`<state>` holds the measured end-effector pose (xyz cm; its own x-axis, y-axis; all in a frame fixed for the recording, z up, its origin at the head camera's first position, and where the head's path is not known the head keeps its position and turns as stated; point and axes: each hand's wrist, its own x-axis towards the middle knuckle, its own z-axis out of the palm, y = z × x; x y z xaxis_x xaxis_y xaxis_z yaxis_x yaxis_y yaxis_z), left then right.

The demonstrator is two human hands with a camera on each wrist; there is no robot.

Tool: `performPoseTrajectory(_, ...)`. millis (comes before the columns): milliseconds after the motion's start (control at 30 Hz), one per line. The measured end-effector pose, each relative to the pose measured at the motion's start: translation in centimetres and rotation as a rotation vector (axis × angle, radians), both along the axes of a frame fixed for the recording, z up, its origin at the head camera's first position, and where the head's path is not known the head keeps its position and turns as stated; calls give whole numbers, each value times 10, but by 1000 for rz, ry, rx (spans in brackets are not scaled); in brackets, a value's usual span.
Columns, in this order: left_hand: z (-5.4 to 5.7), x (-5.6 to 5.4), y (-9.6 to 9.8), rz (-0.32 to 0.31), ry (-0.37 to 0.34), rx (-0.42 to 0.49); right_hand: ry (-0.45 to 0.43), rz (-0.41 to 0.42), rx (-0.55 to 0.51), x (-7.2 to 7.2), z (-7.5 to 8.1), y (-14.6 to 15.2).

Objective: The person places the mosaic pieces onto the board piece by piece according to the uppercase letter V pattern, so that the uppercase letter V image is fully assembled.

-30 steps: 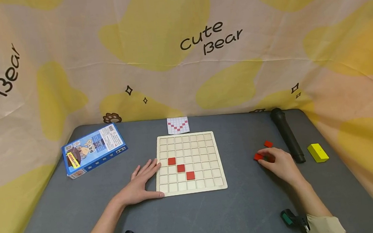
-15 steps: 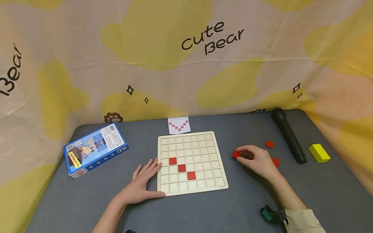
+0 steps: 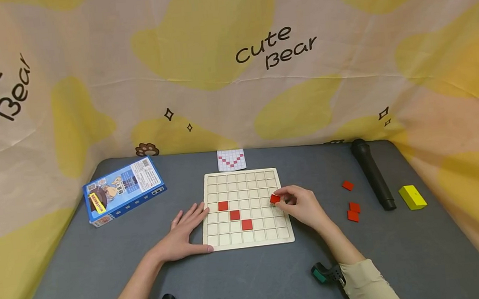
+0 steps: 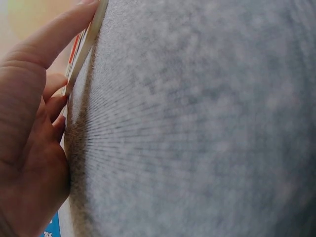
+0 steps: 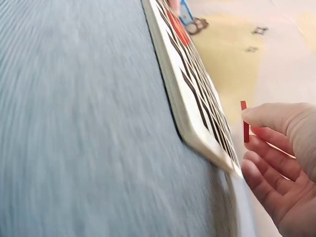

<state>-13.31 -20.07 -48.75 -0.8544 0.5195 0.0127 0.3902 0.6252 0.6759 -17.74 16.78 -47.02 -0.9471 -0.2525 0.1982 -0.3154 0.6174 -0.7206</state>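
Observation:
A cream grid board (image 3: pixel 242 176) lies on the grey table, with three red tiles in its cells; one is the lowest red tile (image 3: pixel 247 225), and they step diagonally down to the right. My left hand (image 3: pixel 181 235) rests along the board's left edge, fingers spread and straight, thumb at the lower left corner. Between thumb and fingers my right hand (image 3: pixel 303 206) pinches a red square tile (image 3: pixel 274 198) above the board's right side. The right wrist view shows that tile (image 5: pixel 245 122) edge-on, thin and apart from the board.
Behind the board lies a pattern card (image 3: pixel 231 160) with a V of red squares. Loose red tiles (image 3: pixel 353 216) lie at the right, near a black microphone (image 3: pixel 373 174) and a yellow block (image 3: pixel 412 197). A blue box (image 3: pixel 124 189) stands at the back left.
My right hand has carried the red tile leftward from the loose tiles to over the board's right side. The left hand has stayed at the board's edge.

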Motion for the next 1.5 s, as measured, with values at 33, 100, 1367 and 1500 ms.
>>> performPoseTrajectory(33, 0, 0, 0, -1, 1, -1, -4, 6, -6, -1, 0, -4)
performPoseTrajectory(100, 0, 0, 0, -4, 1, -1, -10, 19, -24, -3, -1, -14)
performPoseTrajectory(1367, -1, 0, 0, 0, -4, 1, 47, 268, 80, -48, 0, -151)
performPoseTrajectory(1500, 0, 0, 0, -1, -2, 3, 55, 293, 86, -48, 1, -152)
